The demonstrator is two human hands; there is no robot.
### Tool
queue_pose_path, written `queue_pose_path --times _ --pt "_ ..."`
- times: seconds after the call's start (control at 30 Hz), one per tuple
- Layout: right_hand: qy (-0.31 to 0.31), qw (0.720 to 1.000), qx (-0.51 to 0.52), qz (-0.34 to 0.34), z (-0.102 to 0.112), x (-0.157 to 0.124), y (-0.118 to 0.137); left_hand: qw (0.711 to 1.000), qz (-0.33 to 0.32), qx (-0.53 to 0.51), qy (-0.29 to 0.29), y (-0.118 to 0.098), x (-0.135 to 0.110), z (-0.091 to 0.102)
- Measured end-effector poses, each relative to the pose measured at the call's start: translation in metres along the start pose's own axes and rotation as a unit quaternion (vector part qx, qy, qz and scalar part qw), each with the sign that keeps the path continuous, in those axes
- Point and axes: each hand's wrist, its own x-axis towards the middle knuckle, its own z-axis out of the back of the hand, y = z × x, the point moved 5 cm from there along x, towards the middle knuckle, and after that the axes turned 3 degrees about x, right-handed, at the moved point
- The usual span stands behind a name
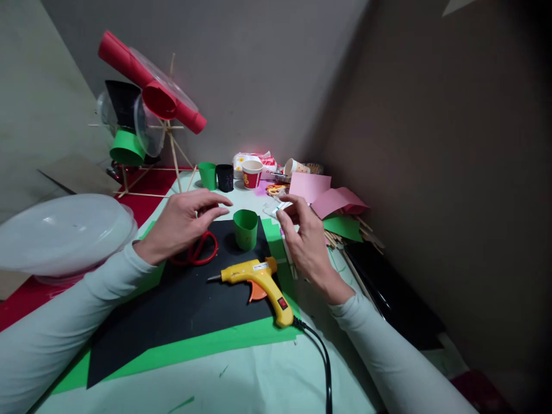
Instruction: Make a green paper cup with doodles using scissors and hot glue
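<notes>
My left hand [187,221] hovers over red-handled scissors [199,251], its fingers spread and reaching toward a small green paper cup [245,229] without holding it. That cup stands upright on a black sheet [172,310]. My right hand [302,238] is to the cup's right, fingers pinched on a small whitish, partly clear piece [276,209] that I cannot name. A yellow glue gun [259,282] lies on the black sheet in front of the cup, nozzle pointing left.
A green sheet [207,348] lies under the black one. A stick frame with red tube, green cup and clear lids [149,109] stands back left. A clear plastic lid [64,233] sits left. Cups [224,177], pink and green paper [330,201] and sticks crowd the back right, beside a wall.
</notes>
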Motion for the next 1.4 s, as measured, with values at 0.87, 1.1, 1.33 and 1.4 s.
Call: queue_pose_path --times 0.87,1.1,1.33,1.4 --pt "0.118 0.952 0.247 -0.139 -0.019 -0.003 -0.008 0.928 0.21 -0.303 0.048 0.007 -0.002 -0.009" --pt "0.124 0.896 0.381 -0.193 -0.031 -0.009 0.007 0.911 0.236 -0.338 -0.02 0.011 -0.004 -0.006" --pt "0.06 0.869 0.433 -0.232 -0.029 -0.01 0.0 0.919 0.21 -0.332 0.02 -0.004 -0.004 -0.012" --pt "0.05 0.868 0.437 -0.23 -0.028 -0.01 0.0 0.924 0.205 -0.322 0.033 -0.009 -0.004 -0.014"
